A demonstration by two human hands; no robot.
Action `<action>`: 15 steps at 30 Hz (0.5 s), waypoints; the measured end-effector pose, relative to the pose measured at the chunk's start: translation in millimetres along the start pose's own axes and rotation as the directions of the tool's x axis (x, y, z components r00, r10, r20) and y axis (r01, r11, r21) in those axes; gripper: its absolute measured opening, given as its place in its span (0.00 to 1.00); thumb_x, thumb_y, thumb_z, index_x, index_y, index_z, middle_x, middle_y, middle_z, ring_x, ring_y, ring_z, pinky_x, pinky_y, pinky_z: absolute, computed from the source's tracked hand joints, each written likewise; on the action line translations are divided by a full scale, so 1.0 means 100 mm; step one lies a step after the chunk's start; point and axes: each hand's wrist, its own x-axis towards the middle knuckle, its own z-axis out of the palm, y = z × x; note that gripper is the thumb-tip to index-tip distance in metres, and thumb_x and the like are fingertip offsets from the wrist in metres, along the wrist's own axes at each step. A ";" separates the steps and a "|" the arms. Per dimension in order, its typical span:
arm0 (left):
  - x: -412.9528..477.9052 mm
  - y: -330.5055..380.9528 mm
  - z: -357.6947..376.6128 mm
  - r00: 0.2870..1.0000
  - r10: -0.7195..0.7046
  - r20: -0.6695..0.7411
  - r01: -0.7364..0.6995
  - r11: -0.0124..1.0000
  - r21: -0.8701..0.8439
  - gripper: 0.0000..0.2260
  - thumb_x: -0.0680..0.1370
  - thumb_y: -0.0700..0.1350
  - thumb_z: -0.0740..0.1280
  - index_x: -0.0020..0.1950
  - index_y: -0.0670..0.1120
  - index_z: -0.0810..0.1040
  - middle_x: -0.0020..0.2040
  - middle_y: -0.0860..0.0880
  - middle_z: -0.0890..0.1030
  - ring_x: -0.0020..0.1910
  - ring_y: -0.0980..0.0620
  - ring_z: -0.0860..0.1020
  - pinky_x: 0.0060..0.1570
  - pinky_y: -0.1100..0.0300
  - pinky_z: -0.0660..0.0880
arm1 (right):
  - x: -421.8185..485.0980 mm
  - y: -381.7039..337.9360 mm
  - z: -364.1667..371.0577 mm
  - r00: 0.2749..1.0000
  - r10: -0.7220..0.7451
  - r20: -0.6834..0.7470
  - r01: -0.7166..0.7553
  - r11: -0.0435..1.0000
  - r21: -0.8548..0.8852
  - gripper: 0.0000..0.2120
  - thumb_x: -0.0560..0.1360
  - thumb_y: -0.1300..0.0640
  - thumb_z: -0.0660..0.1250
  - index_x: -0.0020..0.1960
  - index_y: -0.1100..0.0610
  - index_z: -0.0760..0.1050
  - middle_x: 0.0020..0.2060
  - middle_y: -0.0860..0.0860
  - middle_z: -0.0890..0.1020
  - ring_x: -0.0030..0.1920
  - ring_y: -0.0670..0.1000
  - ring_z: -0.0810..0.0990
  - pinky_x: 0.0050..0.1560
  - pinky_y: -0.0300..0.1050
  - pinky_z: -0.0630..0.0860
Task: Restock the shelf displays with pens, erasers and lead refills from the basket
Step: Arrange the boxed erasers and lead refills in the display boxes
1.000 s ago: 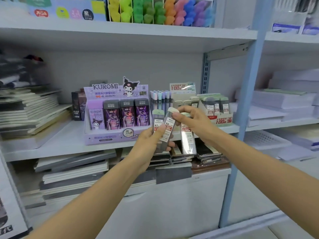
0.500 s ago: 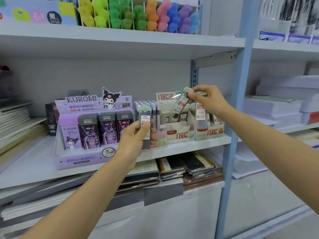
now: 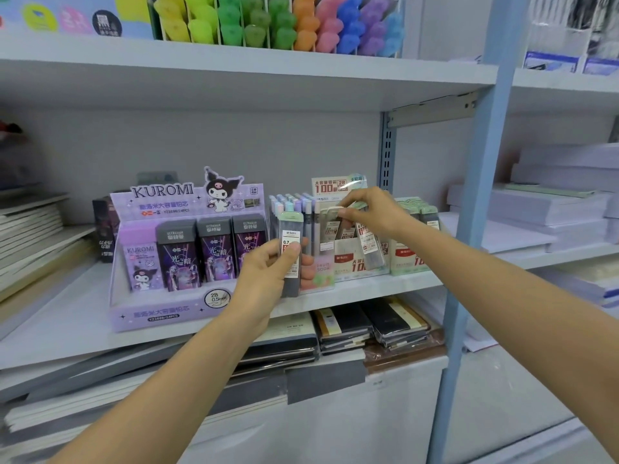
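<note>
My left hand point(image 3: 268, 272) grips an upright lead refill case point(image 3: 290, 252) with a green cap and a 0.7 label, in front of the middle shelf. My right hand point(image 3: 371, 212) reaches into the white lead display box point(image 3: 348, 262) and pinches the top of a refill case point(image 3: 335, 226) standing in it; a second clear case point(image 3: 370, 246) hangs tilted below the same fingers. More refill cases point(image 3: 422, 212) fill the green box to the right. The basket is out of view.
A purple Kuromi display point(image 3: 174, 259) stands left of my hands. Pastel pens point(image 3: 294, 204) stand behind the held case. Coloured erasers point(image 3: 278, 21) line the top shelf. A blue upright post point(image 3: 475, 195) runs at the right. Notebooks point(image 3: 368, 326) lie below.
My right hand has carried its refill cases from beside my left hand up to the white display box and lowered one into it. My left hand keeps one case, now apart from the right.
</note>
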 end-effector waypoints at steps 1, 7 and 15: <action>0.00 -0.01 0.00 1.000 -0.007 0.000 0.007 1.000 0.006 0.08 0.81 0.43 0.63 0.57 0.44 0.80 0.40 0.47 0.84 0.37 0.52 0.83 0.37 0.60 0.81 | -0.01 0.00 0.01 1.000 0.005 -0.013 -0.004 1.000 0.017 0.05 0.78 0.52 0.67 0.53 0.50 0.79 0.41 0.45 0.83 0.46 0.50 0.83 0.58 0.55 0.78; 0.01 -0.02 0.12 0.996 -0.094 0.010 0.094 0.996 -0.006 0.11 0.83 0.44 0.59 0.60 0.40 0.77 0.40 0.46 0.84 0.36 0.50 0.82 0.41 0.54 0.82 | -0.18 -0.10 -0.08 0.988 -0.003 -0.155 0.050 0.952 0.300 0.09 0.81 0.50 0.59 0.53 0.51 0.77 0.42 0.48 0.83 0.47 0.64 0.80 0.52 0.60 0.78; -0.10 0.02 0.53 0.970 -0.135 0.204 0.118 0.989 0.090 0.13 0.78 0.49 0.68 0.60 0.46 0.78 0.48 0.47 0.86 0.44 0.52 0.84 0.40 0.61 0.79 | -0.50 -0.25 0.00 0.965 -0.151 -0.215 0.235 0.859 0.454 0.09 0.83 0.54 0.58 0.52 0.56 0.74 0.38 0.48 0.81 0.39 0.43 0.79 0.43 0.35 0.73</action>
